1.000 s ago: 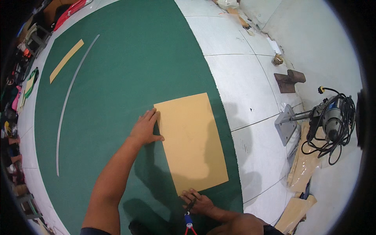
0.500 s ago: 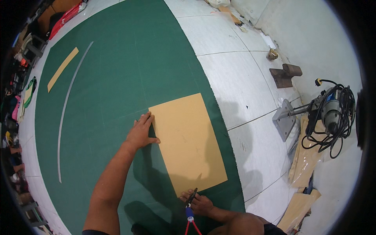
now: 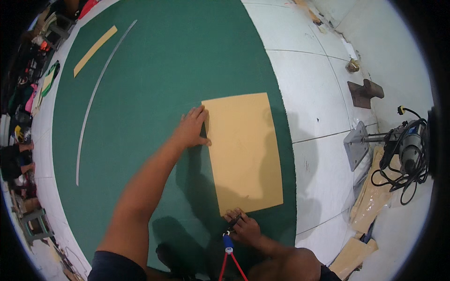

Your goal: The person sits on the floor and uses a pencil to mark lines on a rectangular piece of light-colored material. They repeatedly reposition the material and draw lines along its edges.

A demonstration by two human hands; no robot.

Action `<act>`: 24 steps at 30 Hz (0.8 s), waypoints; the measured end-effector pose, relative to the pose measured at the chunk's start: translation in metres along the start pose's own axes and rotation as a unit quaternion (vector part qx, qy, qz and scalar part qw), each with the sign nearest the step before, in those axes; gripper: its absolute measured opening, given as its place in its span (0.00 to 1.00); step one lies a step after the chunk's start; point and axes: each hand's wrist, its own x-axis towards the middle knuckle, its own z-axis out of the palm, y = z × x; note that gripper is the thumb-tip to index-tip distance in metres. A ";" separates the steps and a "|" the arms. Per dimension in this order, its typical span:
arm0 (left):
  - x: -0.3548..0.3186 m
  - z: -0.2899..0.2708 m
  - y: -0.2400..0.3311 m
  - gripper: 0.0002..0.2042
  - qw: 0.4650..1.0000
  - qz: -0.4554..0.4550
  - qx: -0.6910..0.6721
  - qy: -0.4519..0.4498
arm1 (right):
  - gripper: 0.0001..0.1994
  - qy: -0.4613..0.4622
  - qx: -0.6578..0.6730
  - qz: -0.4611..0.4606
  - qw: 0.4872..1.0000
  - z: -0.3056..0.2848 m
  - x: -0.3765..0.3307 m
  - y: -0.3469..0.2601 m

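Observation:
A large rectangular tan sheet, stiff like card, lies on a wide dark green cloth. My left hand is at its left edge near the far corner, thumb and fingers spread apart, fingertips touching the sheet. At the near left corner my right hand has its fingertips on the sheet's near edge. In front of that hand dangles a red cord with a blue fitting and a dark clip, partly covering the fingers.
A narrow tan strip and a long thin grey strip lie at the cloth's far left. On white tiles at right are a rail-shaped brown metal block, a cable-wrapped power tool and tan sheets in plastic. Clutter lines the left.
The whole view has shifted and turned slightly, so the cloth and sheet appear more upright. Both hands stay at about the same spots on the sheet. The hanging clip has swung a little.

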 end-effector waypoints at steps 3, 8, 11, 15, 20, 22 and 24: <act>0.001 0.014 -0.017 0.58 1.000 -0.004 0.003 0.031 | 0.32 -0.009 0.000 -0.004 1.000 0.015 -0.003 0.002; -0.007 -0.004 0.004 0.58 0.997 -0.042 0.072 0.001 | 0.27 -0.022 -0.015 0.001 1.000 0.006 0.006 -0.002; -0.004 -0.016 0.032 0.55 0.991 -0.049 0.117 -0.027 | 0.26 0.008 -0.015 0.019 1.000 0.001 0.006 -0.002; -0.003 -0.015 0.041 0.52 0.983 -0.075 0.164 -0.033 | 0.26 0.017 -0.013 0.008 1.000 0.008 0.004 0.002; 0.004 -0.003 0.043 0.53 0.972 -0.030 0.233 -0.023 | 0.27 -0.001 -0.025 0.009 1.000 0.006 0.004 -0.001; 0.009 0.000 0.042 0.52 0.972 -0.013 0.230 -0.040 | 0.27 -0.005 -0.025 0.006 1.000 0.006 0.005 -0.001; 0.022 0.001 0.045 0.52 0.976 -0.011 0.195 -0.096 | 0.27 0.004 -0.030 0.006 1.000 0.006 0.005 0.000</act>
